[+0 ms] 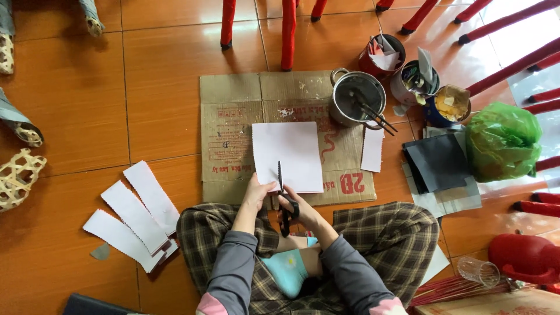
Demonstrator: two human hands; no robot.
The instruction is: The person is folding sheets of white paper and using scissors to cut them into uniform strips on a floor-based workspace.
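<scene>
A white paper sheet [289, 153] lies over a flattened cardboard piece [233, 116] on the orange tiled floor. My left hand [257, 192] grips the sheet's near edge. My right hand [296, 209] is closed on black scissors [282, 201], whose blades point away from me and cut into the sheet from its near edge. My crossed legs in checked trousers sit just below both hands.
Several white paper strips [137, 213] with zigzag edges lie at left. A metal pot [357, 98] with sticks, tins, a green bag [503, 142], dark sheets [434, 163] and a clear glass [478, 270] stand at right. Red chair legs ring the top; woven baskets sit at far left.
</scene>
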